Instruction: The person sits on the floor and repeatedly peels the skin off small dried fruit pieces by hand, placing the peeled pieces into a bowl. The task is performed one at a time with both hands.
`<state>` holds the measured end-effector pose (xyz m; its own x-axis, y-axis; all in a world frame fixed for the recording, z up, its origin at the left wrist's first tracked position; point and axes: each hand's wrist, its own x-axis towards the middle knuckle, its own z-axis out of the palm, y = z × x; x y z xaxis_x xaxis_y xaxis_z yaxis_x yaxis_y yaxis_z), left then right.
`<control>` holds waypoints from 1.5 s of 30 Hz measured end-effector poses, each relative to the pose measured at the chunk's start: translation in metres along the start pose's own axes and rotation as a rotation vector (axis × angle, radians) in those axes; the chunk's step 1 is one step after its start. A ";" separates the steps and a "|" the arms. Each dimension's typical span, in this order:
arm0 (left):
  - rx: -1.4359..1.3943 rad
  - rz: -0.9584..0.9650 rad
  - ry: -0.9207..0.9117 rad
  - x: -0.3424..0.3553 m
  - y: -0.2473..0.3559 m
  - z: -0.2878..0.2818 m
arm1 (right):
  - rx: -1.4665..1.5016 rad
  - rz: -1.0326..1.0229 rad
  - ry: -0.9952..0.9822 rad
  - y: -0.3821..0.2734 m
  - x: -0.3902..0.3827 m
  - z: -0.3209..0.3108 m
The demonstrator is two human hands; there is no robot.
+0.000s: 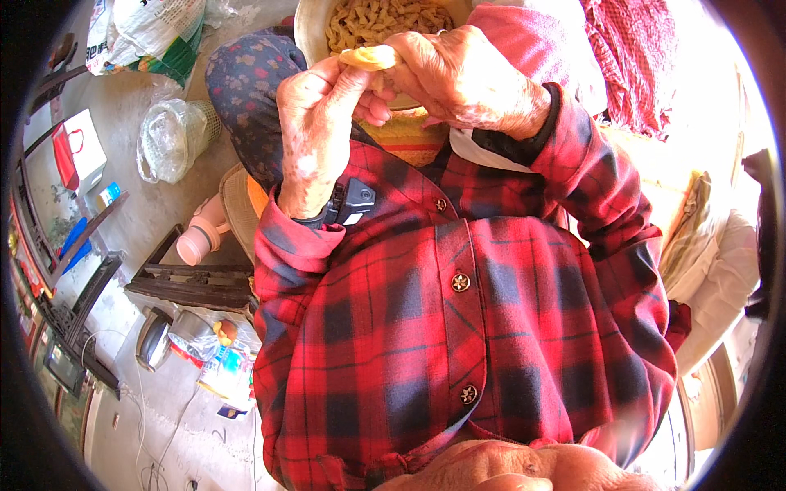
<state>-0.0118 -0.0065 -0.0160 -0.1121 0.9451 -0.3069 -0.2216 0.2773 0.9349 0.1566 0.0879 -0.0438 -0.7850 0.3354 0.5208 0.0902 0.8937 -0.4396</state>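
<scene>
Both hands are raised above my lap, fingers closed around a small pale-yellow piece (368,57) that I cannot identify. My left hand (318,123) pinches it with thumb and fingers, a black device (358,200) at that wrist. My right hand (458,78) grips its right end, the fingertips close to those of my left. Just behind them a pale round pot (309,24) holds several elongated yellow-brown pieces (360,20), partly hidden by my hands. An orange striped cloth (401,143) lies below the pot, between the hands.
Bags (139,33) and a plastic-wrapped basket (176,135) stand on the floor (168,425) at left, beside a red-and-white bag (78,147). A pink bottle (198,241) is near a dark wooden frame (188,286). Red checked cloth (622,65) lies at upper right.
</scene>
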 end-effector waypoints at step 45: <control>0.966 0.669 0.016 -0.021 0.012 -0.020 | 0.678 0.327 -0.365 -0.009 -0.007 -0.035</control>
<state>-0.0314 -0.0262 -0.0021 0.0590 0.9518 0.3009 0.7118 -0.2514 0.6558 0.1829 0.0882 -0.0177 -0.9432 0.3242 0.0723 0.0507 0.3557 -0.9332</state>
